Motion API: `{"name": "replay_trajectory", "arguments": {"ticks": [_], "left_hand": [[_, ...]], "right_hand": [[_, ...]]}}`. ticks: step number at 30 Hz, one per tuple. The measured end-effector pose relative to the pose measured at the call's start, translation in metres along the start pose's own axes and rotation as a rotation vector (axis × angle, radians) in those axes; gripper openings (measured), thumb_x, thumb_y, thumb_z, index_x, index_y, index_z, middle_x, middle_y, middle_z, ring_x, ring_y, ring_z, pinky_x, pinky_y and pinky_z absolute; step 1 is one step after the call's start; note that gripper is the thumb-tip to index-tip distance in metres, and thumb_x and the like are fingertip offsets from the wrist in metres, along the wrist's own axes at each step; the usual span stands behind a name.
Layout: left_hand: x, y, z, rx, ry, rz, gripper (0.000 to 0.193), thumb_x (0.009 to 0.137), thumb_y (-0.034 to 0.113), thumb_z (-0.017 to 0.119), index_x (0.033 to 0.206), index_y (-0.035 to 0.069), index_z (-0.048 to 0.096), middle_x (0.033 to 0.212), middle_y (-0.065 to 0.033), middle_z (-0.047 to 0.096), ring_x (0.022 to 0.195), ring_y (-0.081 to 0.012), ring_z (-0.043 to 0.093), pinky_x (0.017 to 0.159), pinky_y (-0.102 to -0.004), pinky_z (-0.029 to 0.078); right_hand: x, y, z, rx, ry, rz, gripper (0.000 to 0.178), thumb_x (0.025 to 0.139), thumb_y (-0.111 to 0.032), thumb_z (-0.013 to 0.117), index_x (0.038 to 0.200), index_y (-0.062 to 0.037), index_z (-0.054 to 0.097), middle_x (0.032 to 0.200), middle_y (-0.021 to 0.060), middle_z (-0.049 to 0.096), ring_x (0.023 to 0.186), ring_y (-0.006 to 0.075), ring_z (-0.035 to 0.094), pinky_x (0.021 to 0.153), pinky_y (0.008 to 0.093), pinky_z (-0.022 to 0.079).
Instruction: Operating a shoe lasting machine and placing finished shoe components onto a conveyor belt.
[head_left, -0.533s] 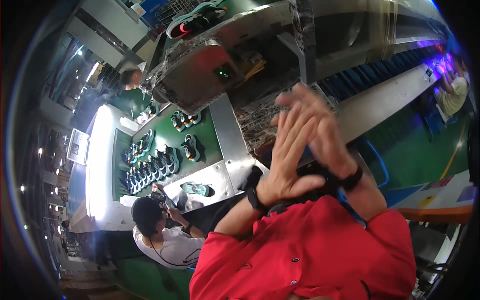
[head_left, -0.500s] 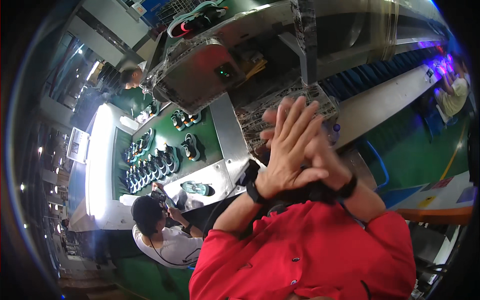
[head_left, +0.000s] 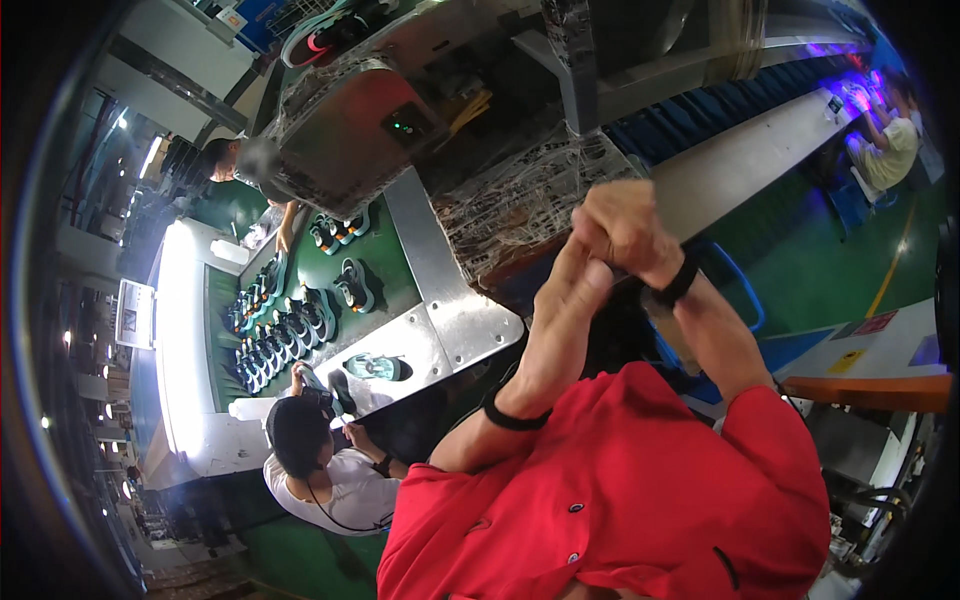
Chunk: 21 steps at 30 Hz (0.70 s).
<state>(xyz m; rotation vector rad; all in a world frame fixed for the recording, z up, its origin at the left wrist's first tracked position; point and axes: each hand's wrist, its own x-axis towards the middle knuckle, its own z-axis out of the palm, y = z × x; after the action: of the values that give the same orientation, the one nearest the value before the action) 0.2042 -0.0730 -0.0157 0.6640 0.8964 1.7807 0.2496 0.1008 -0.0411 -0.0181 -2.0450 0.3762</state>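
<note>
In front of my red shirt (head_left: 620,480), my two hands meet. My left hand (head_left: 565,305) points upward with its thumb and fingers stretched out, the fingertips hidden by the other hand. Over those fingers my right hand (head_left: 628,228) is closed, gripping them; it is slightly blurred. No object shows in either hand. Each wrist wears a black band, the right wristband (head_left: 678,280) close to a blue hose. Just behind the hands is a plastic-wrapped machine part (head_left: 520,215).
At left, a green conveyor (head_left: 390,270) carries several shoes (head_left: 285,335). A light-soled shoe (head_left: 375,367) lies on its metal end. A seated person in white (head_left: 335,480) holds a device beside it. Other people sit or stand farther off. A long bench (head_left: 740,175) runs right.
My palms were pressed together with fingers spread; now the right hand has closed around the left fingers. The surroundings have shifted slightly left in view. A far person's arm now reaches over the conveyor.
</note>
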Motion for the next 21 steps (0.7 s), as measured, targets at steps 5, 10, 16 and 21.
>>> {"name": "replay_trajectory", "arguments": {"ticks": [5, 10, 16, 21], "left_hand": [[-0.023, 0.058, 0.016, 0.394, -0.331, 0.453, 0.078, 0.094, 0.046, 0.052, 0.149, -0.004, 0.028, 0.156, -0.0240, 0.024, 0.146, -0.0387, 0.020, 0.118, -0.0551, 0.009], [-0.066, 0.100, 0.122, -0.268, -0.370, 0.564, 0.064, 0.092, 0.057, 0.043, 0.127, 0.003, 0.048, 0.123, -0.0219, 0.044, 0.124, -0.0404, 0.039, 0.113, -0.0540, 0.023], [-0.135, 0.117, 0.183, -0.720, 0.071, 0.427, 0.028, 0.097, 0.030, 0.051, 0.103, 0.011, 0.071, 0.093, -0.0037, 0.072, 0.113, -0.0243, 0.055, 0.121, -0.0425, 0.011], [-0.106, 0.120, 0.179, -0.285, -0.277, 0.294, 0.035, 0.099, 0.032, 0.046, 0.105, 0.007, 0.071, 0.095, -0.0073, 0.072, 0.098, -0.0271, 0.063, 0.106, -0.0358, 0.039]], "right_hand": [[0.002, 0.046, -0.008, -0.330, 0.083, 0.306, 0.029, 0.081, -0.018, 0.070, 0.060, -0.0052, 0.055, 0.064, 0.0132, 0.058, 0.062, 0.0333, 0.060, 0.053, 0.0412, 0.047], [-0.006, 0.075, 0.041, -0.155, 0.094, 0.546, 0.041, 0.086, -0.023, 0.067, 0.060, -0.0002, 0.045, 0.058, 0.0200, 0.047, 0.053, 0.0376, 0.050, 0.051, 0.0437, 0.037], [-0.032, 0.080, 0.029, -0.115, 0.102, 0.622, 0.041, 0.086, -0.022, 0.066, 0.056, -0.0003, 0.047, 0.049, 0.0171, 0.043, 0.042, 0.0288, 0.045, 0.047, 0.0414, 0.035], [-0.032, 0.080, 0.053, -0.115, 0.152, 0.556, 0.042, 0.085, -0.023, 0.066, 0.058, 0.0003, 0.045, 0.053, 0.0191, 0.044, 0.050, 0.0365, 0.047, 0.051, 0.0445, 0.036]]}}
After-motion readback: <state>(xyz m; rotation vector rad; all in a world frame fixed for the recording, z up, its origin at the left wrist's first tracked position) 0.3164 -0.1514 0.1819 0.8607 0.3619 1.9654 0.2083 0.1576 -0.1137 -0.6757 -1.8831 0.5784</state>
